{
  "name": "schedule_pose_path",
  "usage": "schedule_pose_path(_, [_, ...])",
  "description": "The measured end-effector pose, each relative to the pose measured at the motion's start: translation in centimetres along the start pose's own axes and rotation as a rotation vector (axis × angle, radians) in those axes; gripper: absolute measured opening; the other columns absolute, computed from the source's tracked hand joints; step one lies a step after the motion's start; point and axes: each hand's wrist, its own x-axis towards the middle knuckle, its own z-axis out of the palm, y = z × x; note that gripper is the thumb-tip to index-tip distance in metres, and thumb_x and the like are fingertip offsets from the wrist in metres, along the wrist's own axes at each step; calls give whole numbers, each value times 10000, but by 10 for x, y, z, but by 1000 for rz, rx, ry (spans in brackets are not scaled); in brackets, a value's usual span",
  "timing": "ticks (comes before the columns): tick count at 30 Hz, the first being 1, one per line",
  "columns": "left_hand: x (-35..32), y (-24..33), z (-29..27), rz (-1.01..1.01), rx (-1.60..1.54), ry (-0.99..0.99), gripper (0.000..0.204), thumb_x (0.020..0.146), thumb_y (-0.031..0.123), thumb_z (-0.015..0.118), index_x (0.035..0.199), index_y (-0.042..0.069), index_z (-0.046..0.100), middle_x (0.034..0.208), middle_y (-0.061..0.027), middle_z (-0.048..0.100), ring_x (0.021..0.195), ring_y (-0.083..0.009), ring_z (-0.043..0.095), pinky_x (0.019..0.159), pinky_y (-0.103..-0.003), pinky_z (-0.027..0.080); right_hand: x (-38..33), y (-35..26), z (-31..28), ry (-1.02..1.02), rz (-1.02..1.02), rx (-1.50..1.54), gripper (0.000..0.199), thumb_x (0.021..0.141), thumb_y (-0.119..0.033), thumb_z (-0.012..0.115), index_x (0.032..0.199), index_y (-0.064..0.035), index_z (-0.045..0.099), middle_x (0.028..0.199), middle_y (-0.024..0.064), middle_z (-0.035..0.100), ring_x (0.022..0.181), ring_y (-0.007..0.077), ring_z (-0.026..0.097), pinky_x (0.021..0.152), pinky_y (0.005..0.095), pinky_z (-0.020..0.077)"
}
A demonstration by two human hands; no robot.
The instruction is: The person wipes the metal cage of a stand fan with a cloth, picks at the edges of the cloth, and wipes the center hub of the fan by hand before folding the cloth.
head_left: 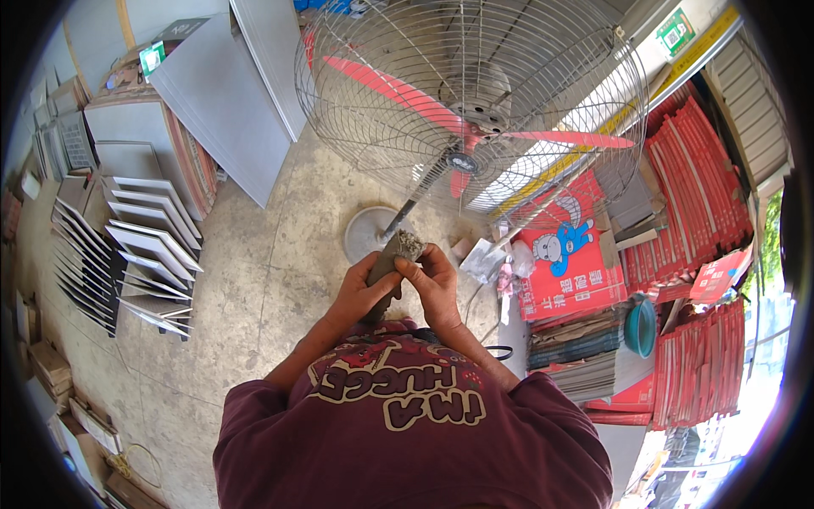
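Head view: below the big fan [471, 110], the left hand [360, 293] grips a grey crusted wedge [392, 259]; right hand [434, 284] fingers pinch its top, seemingly picking debris off, which needs a steady hold.

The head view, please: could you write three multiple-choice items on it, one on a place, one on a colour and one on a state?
1. Where is the big fan?
A. On the concrete floor in front of the person
B. Hung from the ceiling
C. Laid flat on the cartons

2. What colour are the fan's blades?
A. Blue
B. Red
C. White

3. How is the grey crusted piece held?
A. By the left hand alone
B. Lying loose on the floor
C. Between both hands

Answers:
1 A: its round base stands on the floor ahead of the hands.
2 B: red blades show through the wire guard.
3 C: the left hand and right hand both grip it.
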Motion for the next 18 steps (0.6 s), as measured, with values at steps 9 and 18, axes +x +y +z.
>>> schedule_pose_path(9, [-3, -1, 1, -1, -4, 7, 226, 896, 140, 563, 1095, 41, 525, 745, -43, 606, 608, -89, 565, 540, -215, 447, -3, 1, 0, 4, -2, -18, 214, 826, -58, 680, 988, -11, 549, 943, 50, 618, 824, 107, 590, 716, 230, 480])
schedule_pose_path(18, [-4, 0, 1, -9, 9, 75, 204, 877, 161, 597, 1021, 30, 537, 720, -39, 602, 604, -81, 549, 533, -220, 427, 22, -36, -11, -108, -379, -747, 500, 733, -217, 766, 1147, -43, 545, 1125, 100, 570, 980, 223, 585, 799, 325, 507])
